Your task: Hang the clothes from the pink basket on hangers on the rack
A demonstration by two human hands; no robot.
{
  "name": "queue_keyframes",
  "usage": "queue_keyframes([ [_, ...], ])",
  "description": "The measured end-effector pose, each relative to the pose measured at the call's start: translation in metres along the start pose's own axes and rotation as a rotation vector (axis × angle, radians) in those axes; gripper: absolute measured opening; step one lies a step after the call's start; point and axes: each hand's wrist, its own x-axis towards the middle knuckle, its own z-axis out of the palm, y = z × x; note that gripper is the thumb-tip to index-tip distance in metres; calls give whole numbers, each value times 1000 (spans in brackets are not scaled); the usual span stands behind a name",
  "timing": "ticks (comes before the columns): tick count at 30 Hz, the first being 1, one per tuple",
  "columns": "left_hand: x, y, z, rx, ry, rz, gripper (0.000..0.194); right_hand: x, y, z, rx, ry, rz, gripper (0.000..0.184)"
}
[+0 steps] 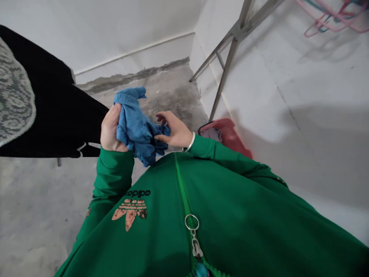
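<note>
Blue crumpled cloth (pixel 138 125) clenched in left hand (pixel 111 129); right hand (pixel 175 130) half-open, fingertips touching cloth.

The left hand (pixel 110 129) hides part of the blue cloth (pixel 137 129), the right sleeve (pixel 219 150) cuts across the red tub (pixel 227 134), and the top edge crops the pink hangers (pixel 331 15).

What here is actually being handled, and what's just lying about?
Being handled: crumpled blue cloth, gripped by the left hand, touched by the right hand.

Lying about: red plastic basket, pink hangers, metal stand legs, black-covered board.
</note>
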Motion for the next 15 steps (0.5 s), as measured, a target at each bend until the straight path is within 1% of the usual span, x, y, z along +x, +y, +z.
queue_keyframes([
  [1,0,1,-2,32,-8,36,31,2,5,2,-68,-86,-3,60],
  [3,-3,6,-6,62,6,105,34,4,21,5,-171,-232,58,53],
  [5,-7,12,-11,69,56,178,37,5,36,7,-196,-306,98,51],
  [6,-9,13,-13,73,85,209,37,6,41,9,-179,-313,77,52],
  [8,-13,15,-16,80,138,262,33,8,43,14,-128,-297,-27,52],
  [10,-16,14,-17,83,159,294,30,10,40,23,-88,-296,-111,45],
  [11,-17,14,-17,83,149,300,30,11,38,27,-77,-307,-119,37],
  [13,-17,16,-17,94,100,309,32,12,35,33,-49,-296,-58,26],
  [15,-14,21,-20,104,54,308,29,11,35,30,43,-209,62,24],
])
